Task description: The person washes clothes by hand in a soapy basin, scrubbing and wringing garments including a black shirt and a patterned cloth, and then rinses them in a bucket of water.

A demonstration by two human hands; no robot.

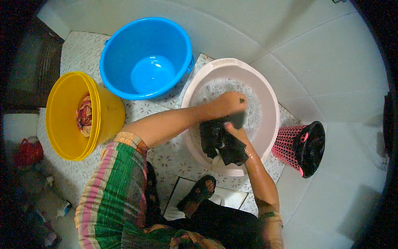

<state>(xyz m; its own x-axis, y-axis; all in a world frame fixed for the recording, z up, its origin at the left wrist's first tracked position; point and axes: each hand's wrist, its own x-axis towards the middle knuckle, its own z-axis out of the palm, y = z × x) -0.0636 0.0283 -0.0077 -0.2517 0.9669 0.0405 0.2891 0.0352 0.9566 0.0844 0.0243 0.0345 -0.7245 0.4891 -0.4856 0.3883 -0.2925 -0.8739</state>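
Note:
My left hand [229,103] is closed in a fist over the pale pink basin [271,101], gripping a dark wet cloth [222,141]. Just below it, my right hand [239,133] is wrapped round another part of the same cloth, its thumb toward the left hand. Bunched folds of the cloth hang over the near side of the basin. What kind of garment it is, I cannot tell. Foamy, soapy water [253,101] lies in the basin. Wet shine shows on my right forearm.
A blue tub [186,39] with a little water stands at the back left. A yellow bucket [58,124] holding red patterned cloth [84,116] sits at the far left. To the right, a pink perforated bin [288,143] with a black liner rests by the tiled wall [331,70].

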